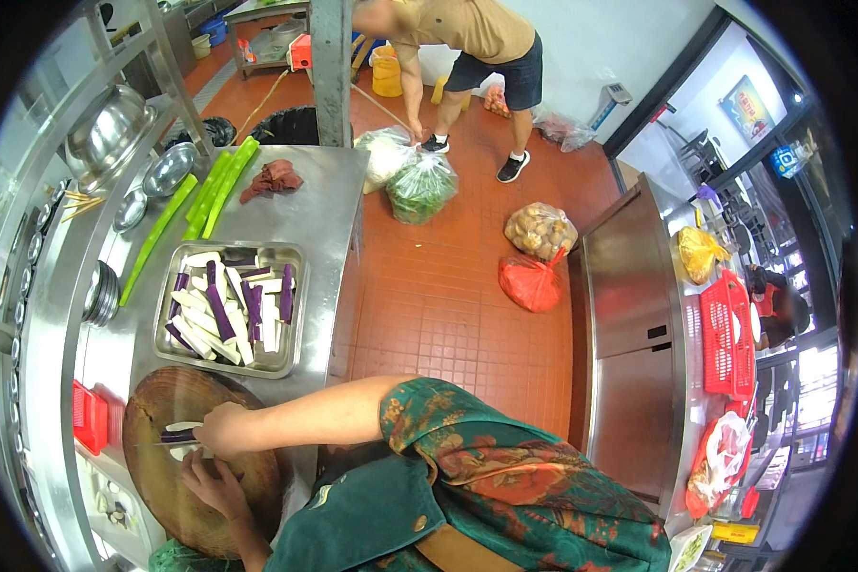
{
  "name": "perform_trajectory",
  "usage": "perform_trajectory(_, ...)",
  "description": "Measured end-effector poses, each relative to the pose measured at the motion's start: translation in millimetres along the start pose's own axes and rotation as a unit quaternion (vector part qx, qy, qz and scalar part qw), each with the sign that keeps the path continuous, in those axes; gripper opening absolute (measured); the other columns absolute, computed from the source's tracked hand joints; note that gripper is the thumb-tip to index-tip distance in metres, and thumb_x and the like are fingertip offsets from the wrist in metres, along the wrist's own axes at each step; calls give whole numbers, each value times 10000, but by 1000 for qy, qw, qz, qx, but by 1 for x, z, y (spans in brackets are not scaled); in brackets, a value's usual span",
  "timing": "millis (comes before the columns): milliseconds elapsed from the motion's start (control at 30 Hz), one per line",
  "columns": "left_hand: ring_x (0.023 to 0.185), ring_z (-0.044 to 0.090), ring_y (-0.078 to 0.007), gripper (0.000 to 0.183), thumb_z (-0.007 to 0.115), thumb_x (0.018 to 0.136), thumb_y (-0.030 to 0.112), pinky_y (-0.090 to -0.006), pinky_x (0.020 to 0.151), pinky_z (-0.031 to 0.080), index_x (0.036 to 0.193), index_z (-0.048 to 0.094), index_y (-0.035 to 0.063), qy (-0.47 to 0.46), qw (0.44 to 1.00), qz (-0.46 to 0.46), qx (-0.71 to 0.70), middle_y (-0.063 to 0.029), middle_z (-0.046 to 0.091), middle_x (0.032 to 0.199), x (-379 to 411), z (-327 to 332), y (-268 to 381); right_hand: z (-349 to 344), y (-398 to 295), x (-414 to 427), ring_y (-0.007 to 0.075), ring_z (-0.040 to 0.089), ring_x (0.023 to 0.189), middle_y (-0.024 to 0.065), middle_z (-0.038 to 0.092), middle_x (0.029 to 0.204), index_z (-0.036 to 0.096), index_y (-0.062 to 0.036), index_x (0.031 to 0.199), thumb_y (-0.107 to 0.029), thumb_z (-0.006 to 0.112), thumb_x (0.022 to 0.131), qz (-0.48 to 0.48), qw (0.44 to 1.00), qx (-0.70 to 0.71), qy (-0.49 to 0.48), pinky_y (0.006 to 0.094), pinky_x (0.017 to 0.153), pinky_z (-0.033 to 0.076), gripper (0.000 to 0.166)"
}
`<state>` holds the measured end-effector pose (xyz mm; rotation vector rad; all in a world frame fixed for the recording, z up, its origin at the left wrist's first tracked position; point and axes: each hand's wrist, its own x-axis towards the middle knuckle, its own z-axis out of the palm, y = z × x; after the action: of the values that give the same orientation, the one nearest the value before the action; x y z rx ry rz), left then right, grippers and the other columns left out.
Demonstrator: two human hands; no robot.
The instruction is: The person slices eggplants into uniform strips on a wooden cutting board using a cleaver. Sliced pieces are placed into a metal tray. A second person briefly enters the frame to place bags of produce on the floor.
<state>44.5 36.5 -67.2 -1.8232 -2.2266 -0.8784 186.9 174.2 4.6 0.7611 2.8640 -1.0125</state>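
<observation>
My right hand [223, 430] grips a knife [154, 445], its thin blade seen almost edge-on above a round wooden chopping block [150, 493]. Fingertips of my left hand [214, 485] press on a pale piece of eggplant [180, 452], close beside the blade. On the blade's other side lie purple-skinned eggplant strips [177, 435], partly hidden by my right hand. A rectangular steel tray [297, 343] beyond the block is filled with cut eggplant strips [218, 307], purple skin and white flesh. The knife's handle is hidden in my hand.
Long peeled green stalks [222, 186] and a brown cloth [272, 180] lie on the steel counter [329, 207]. A steel shelf frame [89, 236] borders its left. Another person [472, 36] bends over bags of vegetables [422, 186] on the tiled floor. Potatoes in a bag [540, 230] stand near the cabinet.
</observation>
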Motion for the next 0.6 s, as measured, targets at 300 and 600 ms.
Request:
perform_trajectory(300,1196,498,-403,340,665,868,118,-505,977,423,1187,588,27,3,1000,-3,-11,-189,538,1271,-1,1,-1,-4,-2,-2,356,724,853,194,728,895,653,-7,1056,-176,674,803,4,1000,0,-8,449,726,573,305)
perform_trajectory(600,1188,498,-404,340,657,879,124,-509,974,422,1196,576,33,-3,1000,0,-9,-187,524,1275,-2,1,-4,-5,-3,-3,361,720,862,189,728,901,665,-18,1054,-173,669,805,10,1000,10,-5,454,720,568,293)
